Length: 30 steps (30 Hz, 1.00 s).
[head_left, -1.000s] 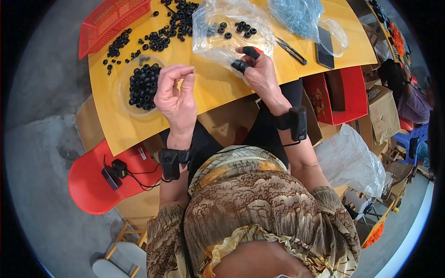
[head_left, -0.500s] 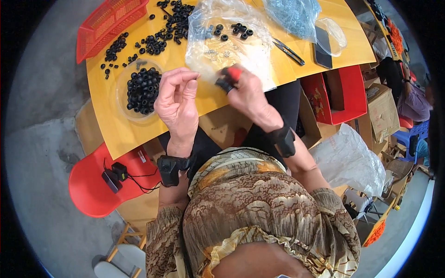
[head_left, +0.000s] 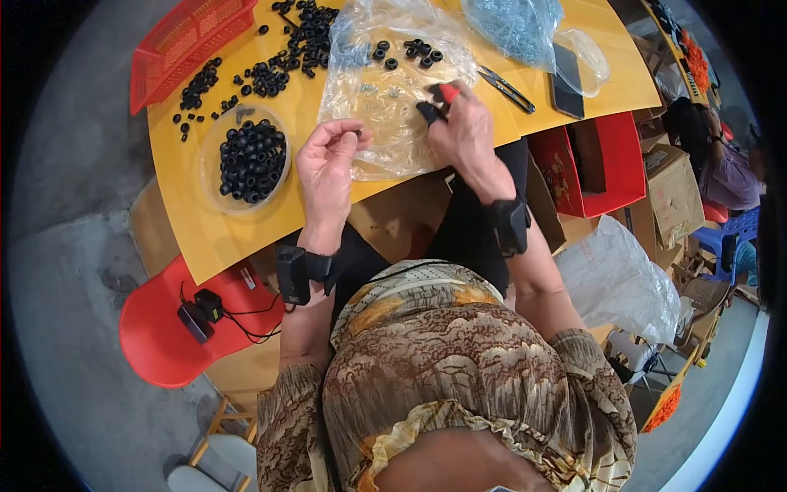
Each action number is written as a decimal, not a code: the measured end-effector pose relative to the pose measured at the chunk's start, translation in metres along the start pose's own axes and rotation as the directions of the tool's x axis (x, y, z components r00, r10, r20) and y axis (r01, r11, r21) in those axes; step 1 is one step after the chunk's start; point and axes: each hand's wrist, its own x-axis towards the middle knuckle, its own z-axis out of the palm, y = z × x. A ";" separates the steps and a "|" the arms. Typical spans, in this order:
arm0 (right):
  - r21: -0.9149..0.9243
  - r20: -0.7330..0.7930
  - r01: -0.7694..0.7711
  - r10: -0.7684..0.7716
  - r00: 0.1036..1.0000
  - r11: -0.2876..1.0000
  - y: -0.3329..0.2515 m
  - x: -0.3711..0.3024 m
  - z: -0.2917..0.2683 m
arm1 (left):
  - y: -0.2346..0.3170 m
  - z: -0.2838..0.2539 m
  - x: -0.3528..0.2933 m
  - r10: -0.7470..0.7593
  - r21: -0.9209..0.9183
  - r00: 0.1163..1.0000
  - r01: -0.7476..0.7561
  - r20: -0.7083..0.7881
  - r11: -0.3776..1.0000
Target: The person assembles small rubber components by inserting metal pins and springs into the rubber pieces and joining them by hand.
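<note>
My left hand (head_left: 326, 168) is closed in a pinch at the near edge of a clear plastic bag (head_left: 385, 123) spread on the table. Between its thumb and fingers sits a small black part (head_left: 358, 134), mostly hidden by the fingertips. Over the bag's right side, my right hand (head_left: 466, 139) has its thumb and fingers apart with nothing visible between them. Black and red covers wrap its fingertips. Beyond the hands, several black ring-shaped parts (head_left: 425, 55) lie on the bag. A round clear tub (head_left: 284, 176) full of black rings stands left of my left hand.
Loose black parts (head_left: 266, 79) are scattered over the yellow table (head_left: 176, 193), near a red basket (head_left: 184, 57). Black-handled snips (head_left: 508, 88), a phone (head_left: 566, 86), a clear lid (head_left: 594, 61) and a bag of bluish pieces (head_left: 516, 29) lie at right. A red box (head_left: 627, 164) stands below.
My right hand has moved right and slightly away from my left, its fingers spreading. My left hand has shifted a little right, still pinching. The bag under them shows less bright glare.
</note>
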 end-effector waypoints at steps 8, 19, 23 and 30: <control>-0.226 0.084 0.041 -0.023 0.996 0.973 0.015 0.022 0.015 | 0.012 -0.002 -0.008 -0.185 -0.356 0.982 0.184 0.030 0.916; 0.099 -0.046 -0.068 0.073 0.996 0.993 0.008 0.016 0.006 | 0.005 0.004 -0.001 -0.103 -0.158 0.994 0.105 0.022 0.982; 0.212 -0.001 -0.126 0.129 0.992 0.969 -0.004 0.004 -0.004 | -0.011 0.004 0.011 0.102 0.204 0.994 -0.105 0.027 0.973; 0.258 0.091 -0.120 0.100 0.991 0.959 -0.014 -0.022 -0.011 | -0.004 0.005 0.030 0.360 0.856 0.904 -0.364 0.230 0.368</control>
